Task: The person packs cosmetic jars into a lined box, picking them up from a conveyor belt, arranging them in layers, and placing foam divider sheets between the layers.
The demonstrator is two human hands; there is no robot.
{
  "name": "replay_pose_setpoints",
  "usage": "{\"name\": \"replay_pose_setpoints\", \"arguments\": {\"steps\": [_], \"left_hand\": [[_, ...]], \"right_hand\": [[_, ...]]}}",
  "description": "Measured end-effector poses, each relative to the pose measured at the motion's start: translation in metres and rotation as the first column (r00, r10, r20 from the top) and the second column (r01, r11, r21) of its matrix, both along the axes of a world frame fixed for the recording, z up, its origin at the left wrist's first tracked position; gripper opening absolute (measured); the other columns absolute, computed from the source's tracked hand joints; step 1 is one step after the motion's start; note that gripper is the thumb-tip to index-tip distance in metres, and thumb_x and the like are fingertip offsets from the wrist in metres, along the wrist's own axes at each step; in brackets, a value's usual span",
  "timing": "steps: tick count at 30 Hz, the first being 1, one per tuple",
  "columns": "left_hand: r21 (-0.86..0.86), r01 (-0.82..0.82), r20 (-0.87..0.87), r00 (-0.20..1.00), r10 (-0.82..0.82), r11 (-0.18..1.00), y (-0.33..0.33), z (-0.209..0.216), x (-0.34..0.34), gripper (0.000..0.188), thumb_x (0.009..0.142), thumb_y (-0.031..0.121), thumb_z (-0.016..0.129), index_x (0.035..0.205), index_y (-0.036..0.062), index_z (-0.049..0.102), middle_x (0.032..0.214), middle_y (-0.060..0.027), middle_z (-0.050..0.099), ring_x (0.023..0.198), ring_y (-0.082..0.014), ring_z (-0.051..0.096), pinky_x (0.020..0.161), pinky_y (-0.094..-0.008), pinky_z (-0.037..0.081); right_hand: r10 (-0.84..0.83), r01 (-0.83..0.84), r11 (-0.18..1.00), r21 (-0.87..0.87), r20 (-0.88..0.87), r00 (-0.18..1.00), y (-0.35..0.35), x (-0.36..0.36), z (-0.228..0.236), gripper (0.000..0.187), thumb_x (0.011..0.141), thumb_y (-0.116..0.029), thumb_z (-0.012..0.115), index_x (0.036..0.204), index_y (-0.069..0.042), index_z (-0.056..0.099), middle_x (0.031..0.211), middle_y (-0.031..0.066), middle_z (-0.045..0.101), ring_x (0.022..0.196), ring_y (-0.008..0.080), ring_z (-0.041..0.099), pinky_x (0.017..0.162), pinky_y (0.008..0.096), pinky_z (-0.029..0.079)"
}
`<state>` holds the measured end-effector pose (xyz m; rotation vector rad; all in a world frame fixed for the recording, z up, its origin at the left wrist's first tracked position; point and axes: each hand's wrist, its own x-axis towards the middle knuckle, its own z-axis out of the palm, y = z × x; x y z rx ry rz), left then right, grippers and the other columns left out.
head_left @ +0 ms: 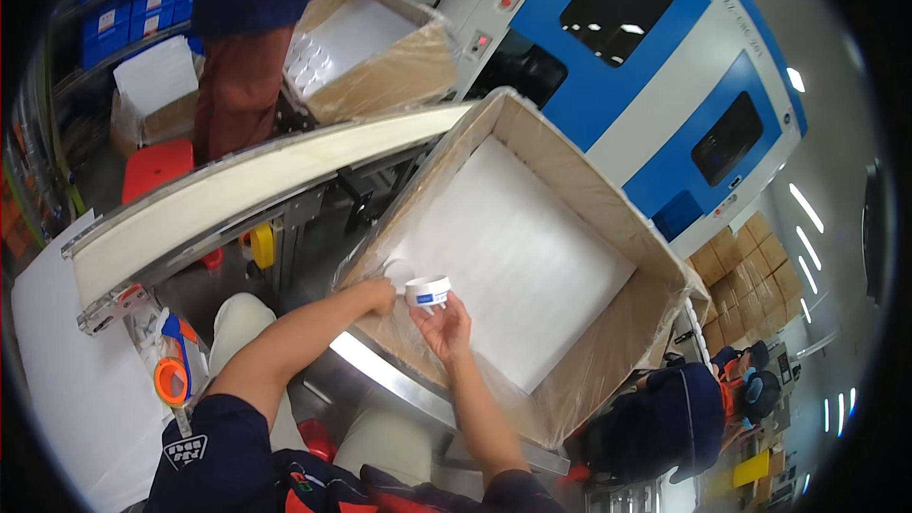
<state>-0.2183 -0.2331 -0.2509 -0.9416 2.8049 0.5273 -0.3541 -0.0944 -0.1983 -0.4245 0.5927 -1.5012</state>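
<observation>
Carton (584, 198): placed open side up, presumably for easy reach.
White sheet (513, 247): laid flat inside, probably as a smooth base.
Right hand (446, 331): closed on the white tub (427, 292) from below, so its front is left uncovered.
Left hand (382, 296): held beside the tub; its grip cannot be told, being poorly seen.
White tub: held over the carton's near-left part.

Smooth plastic tub (427, 294), cardboard box (576, 192), glossy film (608, 361), matt sheet (518, 247)

white round tub (428, 291), blue-labelled, roughly upright, over the carton (591, 204), another white round piece (398, 271) just beside
</observation>
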Motion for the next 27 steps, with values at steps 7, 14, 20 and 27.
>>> {"name": "replay_pose_setpoints", "arguments": {"steps": [7,14,20,27], "left_hand": [[-0.095,-0.065,0.048,0.996,0.070,0.993,-0.029,-0.048,-0.034,0.039,0.087,0.027,0.060,0.114,0.0002,0.067,0.119,-0.0191,0.065,0.111,-0.0335,0.061,0.094,-0.0417,0.048],[0.279,0.016,-0.262,0.963,0.060,0.960,-0.020,0.034,-0.014,0.042,0.083,0.015,0.068,0.122,0.0024,0.062,0.129,-0.0181,0.059,0.106,-0.0303,0.064,0.089,-0.0373,0.051],[0.619,0.271,-0.784,0.261,0.563,0.737,0.066,0.122,0.056,0.051,0.080,0.007,0.073,0.128,0.0050,0.056,0.121,-0.0073,0.062,0.108,-0.0200,0.060,0.094,-0.0341,0.048],[0.152,0.006,-0.926,0.350,0.140,0.988,0.098,0.133,0.069,0.055,0.071,0.002,0.078,0.123,0.0049,0.061,0.121,-0.0083,0.064,0.112,-0.0194,0.059,0.095,-0.0318,0.046]], "right_hand": [[-0.096,0.101,0.994,-0.047,0.098,0.991,0.013,0.015,0.041,0.060,0.090,-0.030,0.062,0.135,0.001,0.037,0.133,0.0239,0.047,0.117,0.0450,0.052,0.094,0.0480,0.051],[0.017,0.014,0.989,-0.147,0.204,0.979,0.013,0.011,0.051,0.074,0.087,-0.033,0.066,0.141,0.002,0.029,0.140,0.0274,0.040,0.126,0.0504,0.042,0.100,0.0462,0.049],[0.058,-0.004,0.973,-0.231,0.225,0.973,0.028,0.016,0.049,0.077,0.088,-0.040,0.065,0.143,0.000,0.030,0.142,0.0276,0.040,0.129,0.0500,0.042,0.103,0.0486,0.046],[0.064,-0.071,0.980,-0.185,-0.042,0.997,0.032,0.039,0.056,0.092,0.084,-0.051,0.067,0.146,0.002,0.025,0.142,0.0309,0.037,0.128,0.0491,0.043,0.103,0.0504,0.045]]}}
